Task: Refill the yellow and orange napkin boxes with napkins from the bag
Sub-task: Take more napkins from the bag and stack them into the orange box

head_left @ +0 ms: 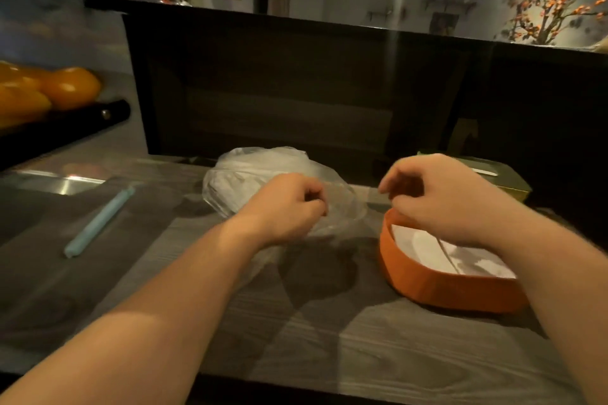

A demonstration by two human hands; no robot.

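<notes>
A clear plastic bag [250,174] with white napkins inside lies on the grey wood-grain counter [329,339], against the dark back panel. My left hand [286,204] rests on the bag's near end, fingers curled and pinching the plastic. An orange napkin box [444,289] stands open at the right with white napkins [427,253] in it. My right hand [437,194] hovers over the box's far rim, fingers curled; whether it grips the bag's plastic or anything else I cannot tell. The yellow napkin box [503,177] sits behind that hand, partly hidden.
A pale blue rod [98,223] lies on the counter at the left. Oranges [42,89] sit on a black shelf [65,128] at far left. A tall dark panel [296,92] closes off the counter's back edge.
</notes>
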